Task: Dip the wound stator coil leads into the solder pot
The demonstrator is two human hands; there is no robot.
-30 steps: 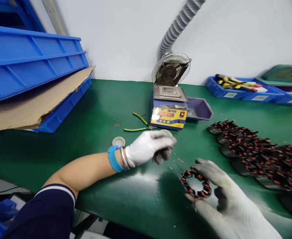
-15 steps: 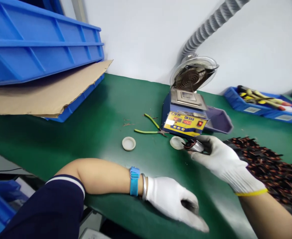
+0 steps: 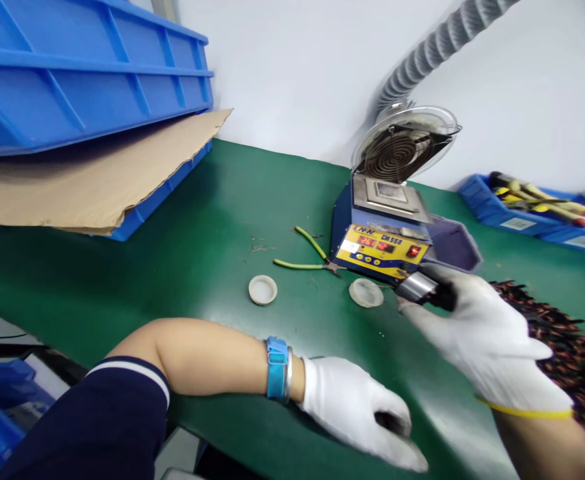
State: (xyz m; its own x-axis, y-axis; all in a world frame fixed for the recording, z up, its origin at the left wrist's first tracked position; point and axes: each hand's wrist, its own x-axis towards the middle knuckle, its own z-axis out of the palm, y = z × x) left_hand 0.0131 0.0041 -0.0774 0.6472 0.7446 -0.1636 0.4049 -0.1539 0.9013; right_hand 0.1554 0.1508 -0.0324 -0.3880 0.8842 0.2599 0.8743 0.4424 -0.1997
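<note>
My right hand [image 3: 477, 333], in a white glove, holds a wound stator ring [image 3: 419, 287] edge-on just in front of the blue and yellow solder pot [image 3: 382, 233]. A white round cap [image 3: 366, 293] lies on the green mat just left of the ring. My left hand [image 3: 360, 413], also gloved, rests low on the mat near the front edge with its fingers curled; nothing shows in it. A blue wrist strap [image 3: 276, 369] and bangles sit on that wrist.
Green-handled cutters [image 3: 305, 259] and a second white cap [image 3: 262, 290] lie mid-mat. Several wound stators [image 3: 567, 347] are piled at right. Stacked blue crates [image 3: 72, 73] over cardboard [image 3: 102, 180] fill the left. A fume duct with fan [image 3: 402, 143] stands behind the pot; blue tool bins [image 3: 532, 207] sit far right.
My right hand carried the stator ring from the near mat up to the solder pot's front. My left hand dropped from mid-mat down to the front edge. The view swung right.
</note>
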